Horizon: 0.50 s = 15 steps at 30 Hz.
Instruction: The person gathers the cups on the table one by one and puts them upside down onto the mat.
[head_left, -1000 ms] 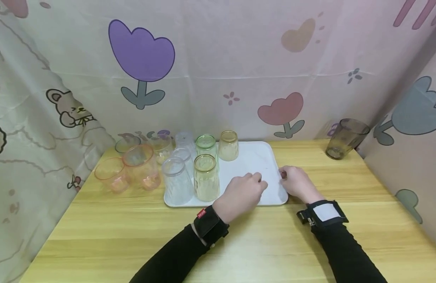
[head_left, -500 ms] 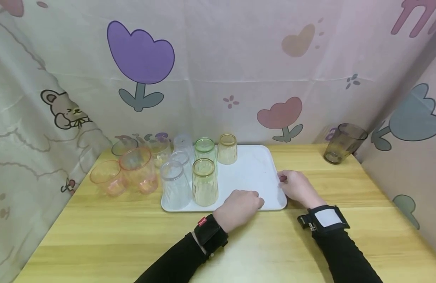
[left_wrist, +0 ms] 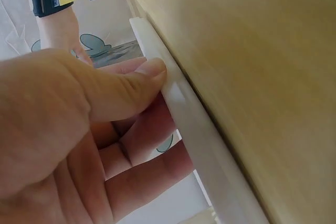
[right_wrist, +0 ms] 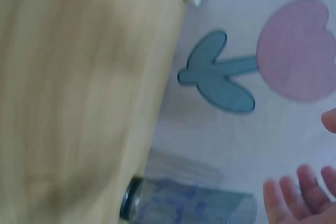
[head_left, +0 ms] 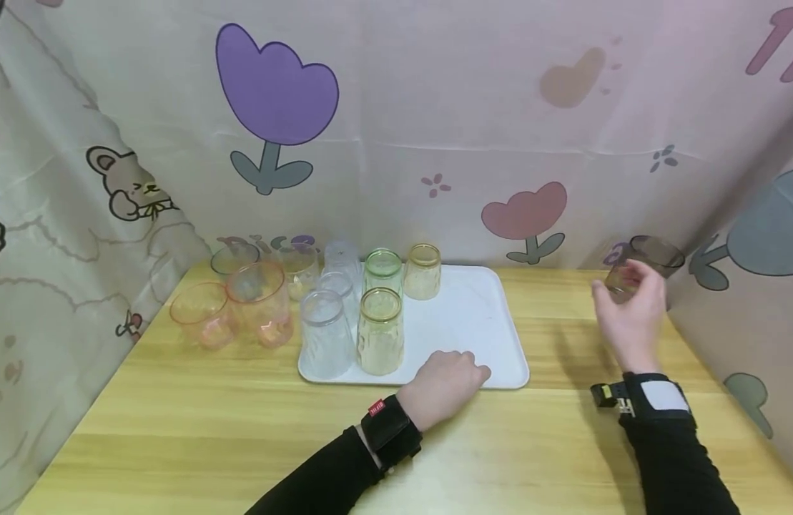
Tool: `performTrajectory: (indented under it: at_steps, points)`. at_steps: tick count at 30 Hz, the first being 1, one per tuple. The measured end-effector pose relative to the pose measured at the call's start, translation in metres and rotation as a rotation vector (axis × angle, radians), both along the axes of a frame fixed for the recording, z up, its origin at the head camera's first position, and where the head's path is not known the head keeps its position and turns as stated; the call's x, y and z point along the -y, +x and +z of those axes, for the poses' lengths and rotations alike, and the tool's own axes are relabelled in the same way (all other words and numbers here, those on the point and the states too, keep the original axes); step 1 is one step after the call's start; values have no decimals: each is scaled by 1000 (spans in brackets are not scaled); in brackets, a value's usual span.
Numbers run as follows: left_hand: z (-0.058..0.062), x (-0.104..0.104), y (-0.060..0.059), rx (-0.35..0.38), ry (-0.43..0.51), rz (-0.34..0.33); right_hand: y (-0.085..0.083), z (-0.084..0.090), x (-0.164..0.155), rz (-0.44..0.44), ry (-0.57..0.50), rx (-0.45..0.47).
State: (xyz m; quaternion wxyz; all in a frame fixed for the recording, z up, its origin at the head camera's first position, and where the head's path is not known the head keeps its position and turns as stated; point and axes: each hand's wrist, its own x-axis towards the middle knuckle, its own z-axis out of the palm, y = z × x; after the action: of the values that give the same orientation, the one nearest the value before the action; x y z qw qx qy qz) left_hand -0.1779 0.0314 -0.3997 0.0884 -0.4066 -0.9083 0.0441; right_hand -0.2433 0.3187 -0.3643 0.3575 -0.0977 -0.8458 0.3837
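Note:
A white tray [head_left: 476, 322] lies on the wooden table, bearing several upside-down glasses on its left half. My left hand [head_left: 444, 386] pinches the tray's front edge, thumb against the rim [left_wrist: 181, 103] and fingers over its inner side in the left wrist view. At the back right a dark, smoky tumbler [head_left: 656, 250] stands mouth up. In the head view my right hand [head_left: 631, 315] is in front of that tumbler, partly hiding it, with thumb and fingers spread. The right wrist view has the tumbler [right_wrist: 184, 203] apart from the fingertips [right_wrist: 289, 192].
On the tray are yellow glasses [head_left: 381, 336], a green glass [head_left: 383, 266] and clear glasses [head_left: 325, 340]. Left of it stand pink-orange glasses [head_left: 261, 307] and other clear ones [head_left: 299, 272]. A patterned curtain [head_left: 396, 129] rises behind the table [head_left: 209, 429].
My right hand has left the tray's right edge and moved right to the dark tumbler. The left hand has stayed at the front edge. The tray and glasses keep their places.

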Motion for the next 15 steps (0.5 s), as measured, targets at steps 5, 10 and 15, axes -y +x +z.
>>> performTrajectory:
  at_steps: [5, 10, 15]
  points:
    - [0, -1, 0, -11, 2, -1, -10, 9, -30, -87, -71, 2]
    - [0, -1, 0, 1, 10, -3, -27, 18, -50, -87, -267, 142]
    - [1, 1, 0, 8, 11, 0, -42, 20, -61, -78, -411, 265]
